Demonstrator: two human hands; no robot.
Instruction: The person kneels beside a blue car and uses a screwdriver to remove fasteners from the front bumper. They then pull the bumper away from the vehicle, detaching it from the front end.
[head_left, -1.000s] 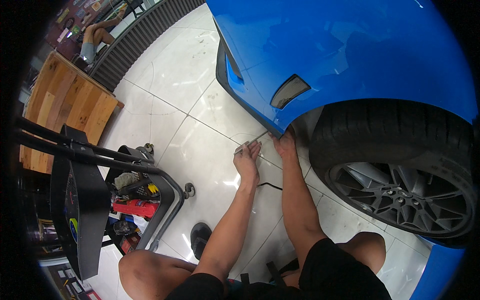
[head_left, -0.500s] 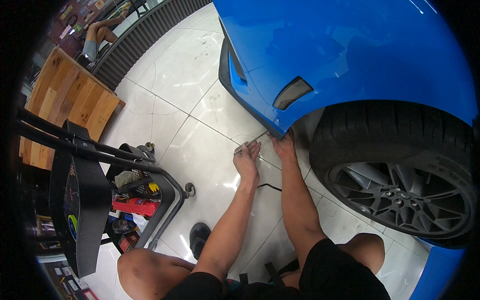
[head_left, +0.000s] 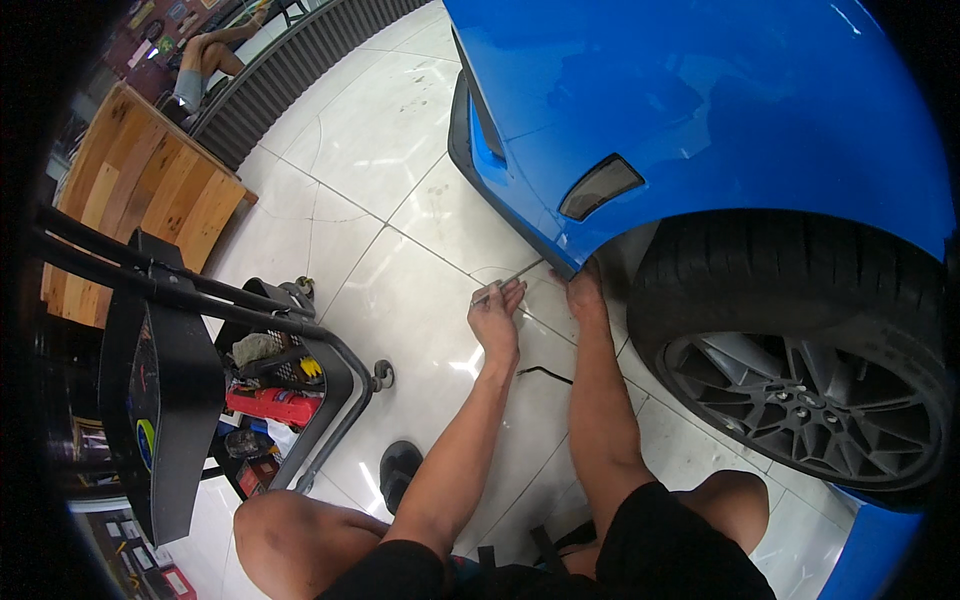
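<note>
My left hand (head_left: 494, 322) is closed round a thin metal tool (head_left: 514, 280), a rod that slants up to the dark lower lip (head_left: 548, 252) of a blue car bumper. My right hand (head_left: 583, 295) reaches up under the rear corner of that lip, its fingertips hidden, beside the front of the wheel arch. The black tyre (head_left: 760, 262) with its dark spoked rim (head_left: 800, 405) sits just right of it. Below my left hand a thin black bent piece (head_left: 540, 372) lies on the white tiles, partly behind my right forearm.
A black wheeled tool cart (head_left: 160, 400) holding a red case (head_left: 272, 405) and small items stands at my left. Behind it are a wooden panel (head_left: 145, 190) and a dark ribbed curved border (head_left: 260, 90). A seated person (head_left: 205, 60) shows at upper left. The car body (head_left: 720, 100) fills the upper right.
The view has shifted slightly, so the car appears a little further right and lower. My right hand sits a little deeper behind the lip; my left hand still grips the tool in much the same place.
</note>
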